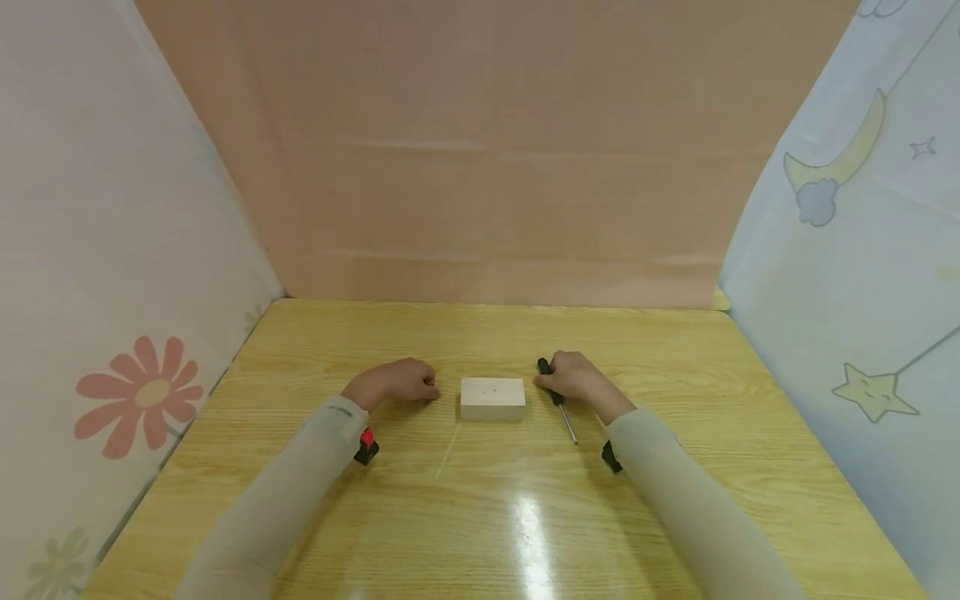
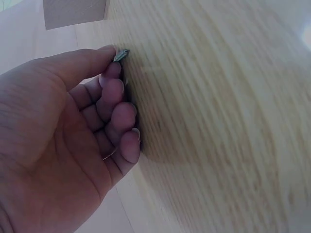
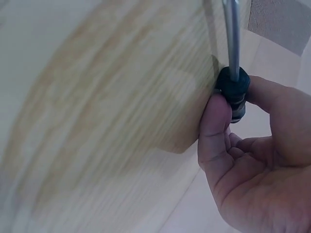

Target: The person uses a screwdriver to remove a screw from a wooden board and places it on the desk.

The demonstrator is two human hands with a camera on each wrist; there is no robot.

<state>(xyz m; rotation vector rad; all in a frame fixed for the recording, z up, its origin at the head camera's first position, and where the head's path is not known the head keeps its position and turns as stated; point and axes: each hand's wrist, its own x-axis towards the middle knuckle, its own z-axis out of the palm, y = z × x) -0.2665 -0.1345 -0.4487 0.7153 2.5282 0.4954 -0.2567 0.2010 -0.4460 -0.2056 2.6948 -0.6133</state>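
Note:
Pinched between the thumb and index fingertip of my left hand [image 2: 77, 111] is a small metal screw [image 2: 122, 55], close to the tabletop; the other fingers curl in beside it. In the head view the left hand lies left of a pale rectangular block [image 1: 492, 400], apart from it, and the screw cannot be made out there. To the block's right, my right hand [image 1: 576, 375] grips a screwdriver [image 1: 556, 397] by its dark handle. Its metal shaft points toward the near side of the table. The right wrist view shows thumb and fingers round the handle [image 3: 234, 87].
The block's top bears two small dark marks. A light wood-grain table [image 1: 465, 517] lies under everything, with a glare spot near its front. A brown backdrop [image 1: 487, 167] stands at the far edge, and patterned cloth walls [image 1: 840, 275] flank both sides.

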